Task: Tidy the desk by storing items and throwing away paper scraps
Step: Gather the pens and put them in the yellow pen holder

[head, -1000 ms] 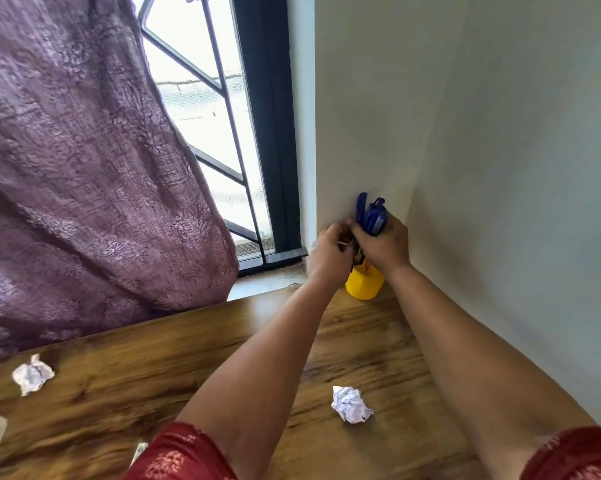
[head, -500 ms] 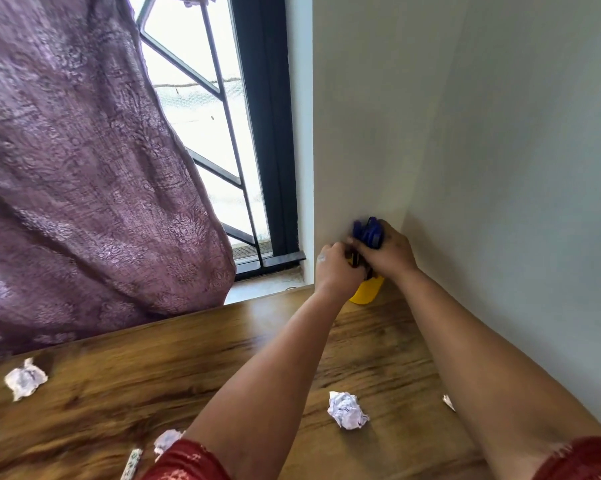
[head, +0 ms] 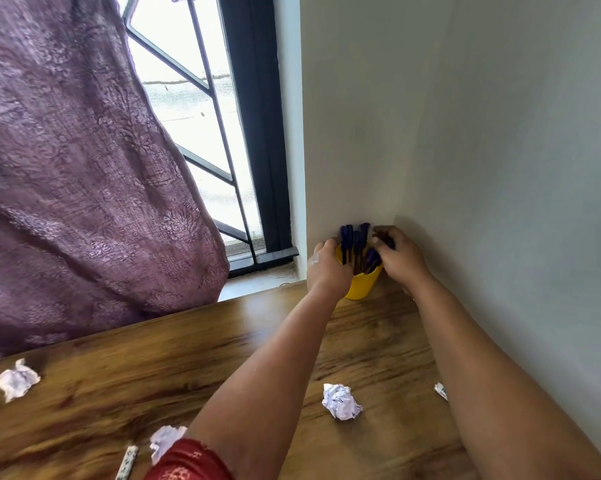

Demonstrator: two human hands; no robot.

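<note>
A yellow cup (head: 361, 285) stands in the far corner of the wooden desk (head: 153, 375), against the wall. Several blue pens (head: 354, 242) stick up out of it. My left hand (head: 327, 268) wraps the cup's left side. My right hand (head: 401, 254) is curled over the pens at the cup's right rim, fingers touching them. Crumpled paper scraps lie on the desk: one at the left (head: 16, 379), one between my forearms (head: 340, 400), one by my left sleeve (head: 164, 441), and a small piece beside my right forearm (head: 440, 390).
A purple curtain (head: 84, 168) hangs over the desk's far left. A barred window (head: 202, 133) is behind it. White walls (head: 500, 168) close the corner on the right. A thin patterned stick (head: 127, 464) lies at the near edge.
The bunch of blue pens my right hand held above the cup has gone down into it and spread out. My left hand shifted onto the cup's side.
</note>
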